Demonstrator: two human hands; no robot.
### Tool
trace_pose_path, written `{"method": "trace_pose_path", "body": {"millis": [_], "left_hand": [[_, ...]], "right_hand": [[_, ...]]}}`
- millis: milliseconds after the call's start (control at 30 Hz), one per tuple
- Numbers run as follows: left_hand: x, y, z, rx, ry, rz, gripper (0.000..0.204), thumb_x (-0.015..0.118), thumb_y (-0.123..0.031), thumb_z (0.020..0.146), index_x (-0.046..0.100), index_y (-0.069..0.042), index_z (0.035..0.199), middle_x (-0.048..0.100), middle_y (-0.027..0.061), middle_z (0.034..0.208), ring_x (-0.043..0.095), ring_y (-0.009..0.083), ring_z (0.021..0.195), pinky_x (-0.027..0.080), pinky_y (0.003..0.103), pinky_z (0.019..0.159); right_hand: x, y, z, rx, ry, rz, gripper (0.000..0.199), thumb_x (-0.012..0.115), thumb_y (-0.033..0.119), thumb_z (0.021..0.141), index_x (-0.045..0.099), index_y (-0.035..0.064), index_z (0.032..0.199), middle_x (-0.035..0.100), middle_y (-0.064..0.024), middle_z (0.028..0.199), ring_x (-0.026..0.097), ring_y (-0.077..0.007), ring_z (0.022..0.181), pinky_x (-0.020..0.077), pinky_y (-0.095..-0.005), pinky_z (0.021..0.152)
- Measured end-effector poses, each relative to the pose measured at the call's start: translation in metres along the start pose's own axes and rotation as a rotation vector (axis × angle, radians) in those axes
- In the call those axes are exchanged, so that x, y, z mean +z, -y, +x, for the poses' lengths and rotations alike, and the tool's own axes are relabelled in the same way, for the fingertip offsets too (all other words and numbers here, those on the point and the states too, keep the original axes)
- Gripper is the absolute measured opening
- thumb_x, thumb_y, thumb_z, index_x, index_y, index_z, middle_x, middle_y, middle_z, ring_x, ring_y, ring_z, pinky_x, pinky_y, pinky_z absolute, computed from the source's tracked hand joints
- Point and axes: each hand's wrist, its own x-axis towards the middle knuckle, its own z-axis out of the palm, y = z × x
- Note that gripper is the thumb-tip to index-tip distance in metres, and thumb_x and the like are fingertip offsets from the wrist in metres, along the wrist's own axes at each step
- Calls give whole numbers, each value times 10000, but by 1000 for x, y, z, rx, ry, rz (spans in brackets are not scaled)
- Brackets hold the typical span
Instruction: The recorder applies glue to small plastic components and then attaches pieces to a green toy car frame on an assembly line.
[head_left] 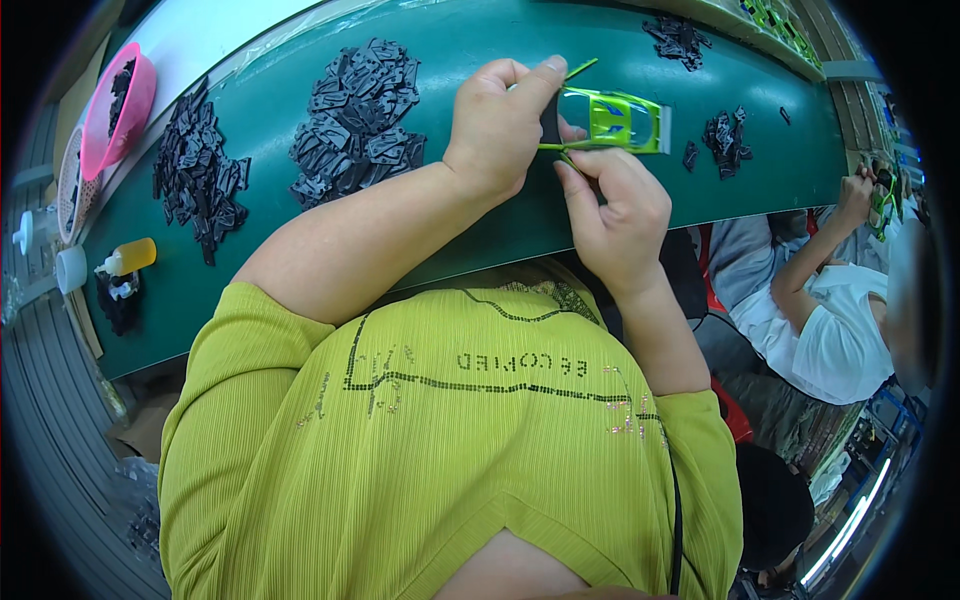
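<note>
Over the far part of the green table, both my hands are closed around a bright green toy car shell (610,122) with a clear section at its right end. My left hand (500,125) grips its left end, where a dark piece (550,122) shows beside the fingers. Thin green strips stick out at this end. My right hand (622,205) pinches the near edge of the shell between thumb and fingers, close to one such strip. Fingers hide part of the shell, and I cannot tell how the dark piece sits against it.
Piles of black plastic parts lie on the green table (480,235), the largest pile (360,115) left of my hands, a small one (727,143) to the right. A pink basket (138,95) and a yellow bottle (131,256) stand far left. Another person (835,310) works at right.
</note>
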Motion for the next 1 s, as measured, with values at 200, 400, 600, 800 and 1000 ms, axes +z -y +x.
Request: {"method": "trace_pose_path", "body": {"millis": [200,400,600,800,1000], "left_hand": [[-2,1,1,-10,-7,13,231,598,-236,901,513,-30,840,593,87,705,577,159,584,467,259,579],[-4,4,4,-8,-2,8,239,587,-248,910,517,-25,860,597,84,720,575,153,588,467,256,588],[-3,2,2,-12,10,19,240,578,-247,915,507,-27,851,573,74,714,574,160,584,467,266,571],[-3,0,1,-46,61,-55,230,571,-242,918,511,-26,866,557,76,725,570,168,580,470,286,576],[-4,-3,3,-60,90,-141,266,586,-278,911,508,-30,857,570,67,699,596,161,556,503,292,553]], "right_hand": [[-3,-5,2,12,35,170,133,700,7,738,648,5,860,623,-116,743,607,-248,638,463,-298,565],[-7,-1,2,131,-31,159,137,705,3,733,644,5,855,628,-112,760,610,-240,643,468,-283,569],[-5,-11,9,-200,-16,-26,160,708,9,699,639,32,841,619,-97,746,602,-252,625,470,-311,545],[-13,-13,12,-221,38,-21,173,716,22,687,635,36,839,615,-98,737,596,-255,606,465,-312,533],[-21,-9,-1,-37,-68,107,231,758,-1,648,626,25,836,612,-95,705,588,-197,578,445,-274,502]]}}
